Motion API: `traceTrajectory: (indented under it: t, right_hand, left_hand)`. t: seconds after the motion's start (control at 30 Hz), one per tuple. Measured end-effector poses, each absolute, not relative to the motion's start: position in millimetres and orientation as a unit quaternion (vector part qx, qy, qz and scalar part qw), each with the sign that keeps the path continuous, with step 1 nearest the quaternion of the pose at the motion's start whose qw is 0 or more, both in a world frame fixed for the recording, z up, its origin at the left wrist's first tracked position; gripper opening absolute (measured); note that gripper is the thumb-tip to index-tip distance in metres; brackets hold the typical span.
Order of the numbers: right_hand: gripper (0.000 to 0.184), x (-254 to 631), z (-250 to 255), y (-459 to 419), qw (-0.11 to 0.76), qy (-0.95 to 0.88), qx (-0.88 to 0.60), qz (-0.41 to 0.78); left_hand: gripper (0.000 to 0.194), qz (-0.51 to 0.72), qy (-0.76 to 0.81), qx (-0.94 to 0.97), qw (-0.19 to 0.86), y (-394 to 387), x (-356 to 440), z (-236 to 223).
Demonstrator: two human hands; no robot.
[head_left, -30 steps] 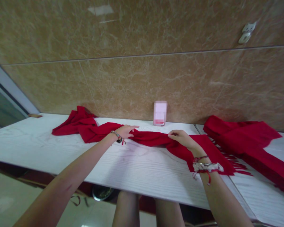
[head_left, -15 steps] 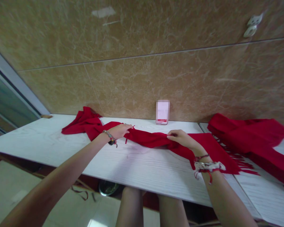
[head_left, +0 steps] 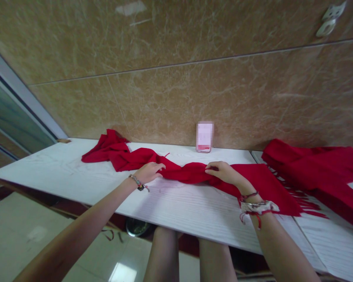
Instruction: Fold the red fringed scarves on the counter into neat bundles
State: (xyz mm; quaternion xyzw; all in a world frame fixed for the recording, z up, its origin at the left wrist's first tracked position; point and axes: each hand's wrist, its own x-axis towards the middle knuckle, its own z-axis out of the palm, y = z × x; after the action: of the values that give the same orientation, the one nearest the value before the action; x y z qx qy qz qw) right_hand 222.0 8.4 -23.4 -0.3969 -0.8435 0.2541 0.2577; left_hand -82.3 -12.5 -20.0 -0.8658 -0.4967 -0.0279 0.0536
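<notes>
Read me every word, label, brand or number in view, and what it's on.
Nothing legible.
Phone-like item by the wall: its front is pixelated; any text is unreadable.
Red cloth at the hands: no lettering shows.
White cat-faced fitting: no lettering I can make out.

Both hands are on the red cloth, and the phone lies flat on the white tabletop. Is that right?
Not quite: the head view shows the phone upright on the white tabletop. The left hand and right hand are on the red cloth.
</notes>
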Motion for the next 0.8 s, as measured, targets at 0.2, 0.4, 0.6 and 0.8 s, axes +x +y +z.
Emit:
traceTrajectory:
  t: [0.2,0.4,0.6,0.8]
  right_hand:
    - [0.017,223,-21,7,0.243,-0.849,-0.400,0.246]
    - [0.016,217,-14,-5,0.172,-0.881,-0.346,0.273]
    - [0.010,206,-14,-12,0.165,-0.892,-0.328,0.265]
    - [0.009,210,-14,-9,0.174,-0.883,-0.356,0.250]
  left_hand:
    - [0.016,0.030,-0.472,-0.877,0.083,-13,-94,-5]
    - [0.018,0.080,-0.441,-0.892,0.058,-27,-95,-6]
    - [0.019,0.048,-0.434,-0.899,0.041,-40,-84,-18]
    - [0.009,-0.002,-0.432,-0.901,0.038,-33,-89,-17]
